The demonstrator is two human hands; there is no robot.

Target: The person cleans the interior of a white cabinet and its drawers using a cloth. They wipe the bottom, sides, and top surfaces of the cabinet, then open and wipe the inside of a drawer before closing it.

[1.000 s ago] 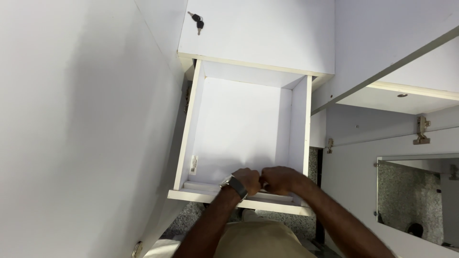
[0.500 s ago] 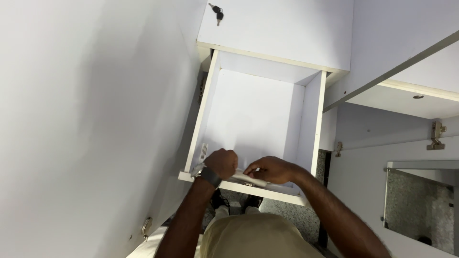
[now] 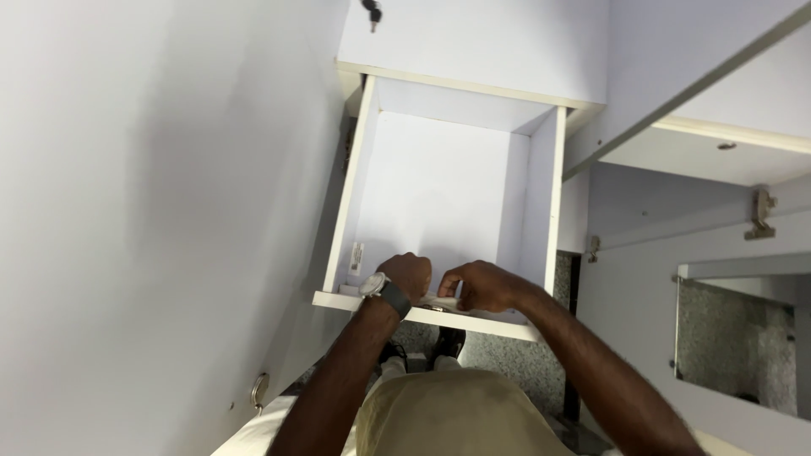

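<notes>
At the near edge of an open white drawer (image 3: 439, 190), both hands work just inside the front panel (image 3: 422, 314). Drawer is pulled out toward the person, interior bare white, a small label (image 3: 356, 256) stuck low on its left inner wall. Left hand (image 3: 407, 274), with a grey wristwatch (image 3: 383, 290) on the wrist, sits fisted against the inside of the front panel, fingers curled down. Right hand (image 3: 480, 285) is just beside it, fingers curled, pinching a small pale piece (image 3: 445, 301) at the panel's top edge; cannot tell what the piece is. Hands are close together, not quite touching. Cannot tell if the left hand actually grips anything.

Above the drawer, a white cabinet face with a key (image 3: 372, 12) hanging in its lock. Tall white panel (image 3: 152, 211) fills the left side. On the right, an open cabinet door with a metal hinge (image 3: 762, 211) and a speckled grey stone surface (image 3: 735, 338) seen below it. Speckled floor (image 3: 498, 359) shows under the drawer, dark shoes (image 3: 449, 340) on it, beige trousers (image 3: 448, 414) at bottom.
</notes>
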